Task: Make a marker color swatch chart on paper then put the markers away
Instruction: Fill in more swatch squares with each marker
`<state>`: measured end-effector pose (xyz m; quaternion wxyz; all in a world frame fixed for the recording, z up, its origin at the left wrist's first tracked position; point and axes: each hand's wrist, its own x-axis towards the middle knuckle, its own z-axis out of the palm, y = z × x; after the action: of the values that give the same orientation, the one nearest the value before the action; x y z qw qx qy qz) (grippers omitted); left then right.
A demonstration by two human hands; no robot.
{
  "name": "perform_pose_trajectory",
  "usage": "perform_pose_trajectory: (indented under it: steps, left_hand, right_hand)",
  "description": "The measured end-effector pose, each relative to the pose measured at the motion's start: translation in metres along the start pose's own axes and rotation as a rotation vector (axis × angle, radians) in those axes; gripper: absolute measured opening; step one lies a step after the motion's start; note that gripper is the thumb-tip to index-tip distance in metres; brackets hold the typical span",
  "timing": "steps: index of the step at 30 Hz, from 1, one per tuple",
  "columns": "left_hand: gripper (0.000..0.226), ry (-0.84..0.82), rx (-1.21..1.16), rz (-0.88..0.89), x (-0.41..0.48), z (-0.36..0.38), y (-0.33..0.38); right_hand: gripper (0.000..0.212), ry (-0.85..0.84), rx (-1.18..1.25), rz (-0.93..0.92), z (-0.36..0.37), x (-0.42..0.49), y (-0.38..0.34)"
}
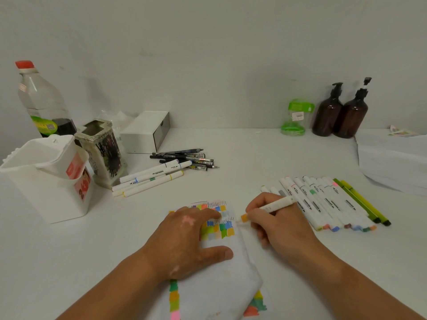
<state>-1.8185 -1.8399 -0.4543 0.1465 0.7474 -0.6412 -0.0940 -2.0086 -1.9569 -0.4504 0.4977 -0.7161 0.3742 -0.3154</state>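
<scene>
The swatch paper (221,257) is pressed flat on the counter (254,158) by the spread left hand (184,241), likely to stop it sliding. An orange-tipped marker (268,207) is pinched in the right hand (275,225), tip at the paper's one o'clock edge. The remaining markers (323,199) are ranged at two o'clock.

White tabletop (242,158) runs open down the middle of the frame, from the back wall to the colour-swatched paper sheet (219,271). Left of that lane lie black pens (187,158) and loose white markers (150,179), backed by a white plastic bin (46,188) and a patterned pen pot (104,153). Right of it, a row of white markers (323,204), 2 green pens (361,202) and a white paper stack (392,162) crowd in; 2 brown pump bottles (328,114) stand upper right. Bottom centre, the left hand (184,239) lies flat on the sheet, and the right hand (277,225) grips an orange-tipped marker (275,205).
</scene>
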Motion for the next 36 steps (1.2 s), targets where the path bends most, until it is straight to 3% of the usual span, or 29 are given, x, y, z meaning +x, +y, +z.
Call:
perform_pose_trajectory:
  steps: [2, 4, 6, 8, 11, 17, 22, 29, 36]
  left_hand:
    - [0.054, 0.07, -0.096, 0.015, -0.001, -0.002, 0.001]
    - [0.022, 0.133, -0.353, 0.008, 0.0, -0.008, 0.001]
    - [0.024, 0.16, -0.645, -0.025, -0.001, -0.014, 0.0]
    - [0.031, 0.176, -0.761, -0.037, -0.003, -0.017, -0.002]
    - [0.032, 0.128, -0.817, -0.004, -0.004, -0.016, -0.002]
    - [0.007, 0.06, -0.936, 0.024, -0.003, -0.014, -0.001]
    - [0.021, 0.068, -0.969, 0.034, -0.002, -0.014, 0.0]
    - [0.004, 0.08, -1.059, 0.053, -0.001, -0.011, 0.004]
    - [0.002, 0.062, -1.151, 0.088, -0.002, -0.012, 0.006]
  right_hand:
    - [0.01, 0.05, 0.163, 0.0, -0.004, 0.001, -0.005]
    - [0.006, 0.064, 0.273, -0.004, -0.007, 0.001, -0.009]
    - [0.006, 0.036, 0.327, -0.013, -0.008, 0.0, -0.011]
    - [0.004, -0.003, 0.345, -0.026, -0.007, -0.001, -0.012]
    - [0.006, -0.04, 0.406, -0.03, -0.007, -0.003, -0.015]
    - [0.006, -0.038, 0.508, -0.042, -0.01, -0.005, -0.021]
    - [0.005, -0.101, 0.453, -0.089, -0.01, -0.008, -0.022]
    - [0.003, -0.175, 0.408, -0.079, -0.005, -0.011, -0.024]
    - [0.005, -0.227, 0.412, -0.073, 0.0, -0.014, -0.026]
